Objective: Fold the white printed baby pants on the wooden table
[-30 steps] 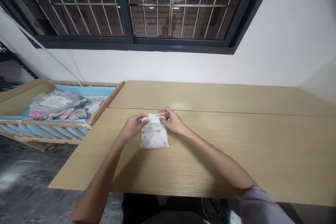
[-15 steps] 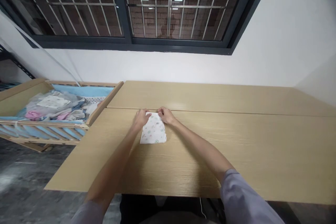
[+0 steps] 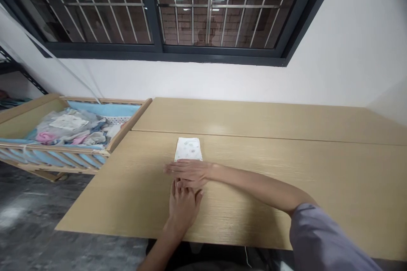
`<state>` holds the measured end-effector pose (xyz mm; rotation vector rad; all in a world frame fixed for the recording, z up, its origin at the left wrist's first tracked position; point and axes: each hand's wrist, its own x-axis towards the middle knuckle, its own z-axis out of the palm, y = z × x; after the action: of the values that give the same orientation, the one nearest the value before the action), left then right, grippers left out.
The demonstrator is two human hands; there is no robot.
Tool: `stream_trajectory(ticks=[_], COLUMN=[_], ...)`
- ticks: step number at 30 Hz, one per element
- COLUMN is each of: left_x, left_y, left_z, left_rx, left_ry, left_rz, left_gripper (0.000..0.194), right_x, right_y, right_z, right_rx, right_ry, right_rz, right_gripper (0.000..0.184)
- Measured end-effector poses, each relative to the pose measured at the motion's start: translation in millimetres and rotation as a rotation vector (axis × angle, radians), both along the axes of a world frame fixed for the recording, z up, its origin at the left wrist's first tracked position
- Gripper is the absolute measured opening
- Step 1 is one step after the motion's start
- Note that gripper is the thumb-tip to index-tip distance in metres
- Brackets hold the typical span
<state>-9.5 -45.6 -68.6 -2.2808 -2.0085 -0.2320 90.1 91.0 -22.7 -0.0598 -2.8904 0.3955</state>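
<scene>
A folded white cloth (image 3: 188,149) with a small scattered print lies flat on the wooden table. Across its near part rests my right hand (image 3: 190,172), laid sideways with fingers stretched out and pointing left. My left hand (image 3: 183,203) is just in front of it, palm down, fingers extended away from me and a thumb apart; its fingertips reach the right hand's lower edge. The cloth's near edge is hidden under my hands, so I cannot tell whether the left fingertips touch it.
On the left stands a wooden crib (image 3: 127,129) with blue lining, holding a pile of clothes and plastic bags (image 3: 74,125). The light wooden table (image 3: 286,178) stretches right, with a seam along its back. Behind it are a white wall and a barred window (image 3: 219,8).
Both hands have left the cloth's far corners and come toward me. The right now lies flat across the near part, the left in front of it. The view has shifted slightly.
</scene>
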Motion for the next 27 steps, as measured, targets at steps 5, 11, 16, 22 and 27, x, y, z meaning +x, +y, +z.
stream_trajectory(ticks=[5,11,16,22,27], left_x=[-9,-20,-24,-37,-71], left_y=[4,5,6,10,26], left_z=[-12.9,-11.7,-10.3,2.4,23.2], left_rx=[0.066,0.066,0.064,0.018,-0.06], left_ry=[-0.007,0.014,0.013,-0.042,-0.237], left_rz=[-0.014,-0.061,-0.086,-0.16,-0.3], left_gripper=[0.064,0.062,0.06,0.054,0.033], right_x=[10,25,31,36,60], right_y=[31,93,116,82,23], right_z=[-32.6,-36.8,-31.1,-8.7,13.8], right_rx=[-0.074,-0.117,-0.137,-0.087,0.058], right_ry=[-0.097,-0.127,-0.085,-0.001,-0.013], right_rz=[-0.108,-0.289,-0.293,-0.352,-0.439], right_gripper=[0.058,0.059,0.058,0.063,0.052])
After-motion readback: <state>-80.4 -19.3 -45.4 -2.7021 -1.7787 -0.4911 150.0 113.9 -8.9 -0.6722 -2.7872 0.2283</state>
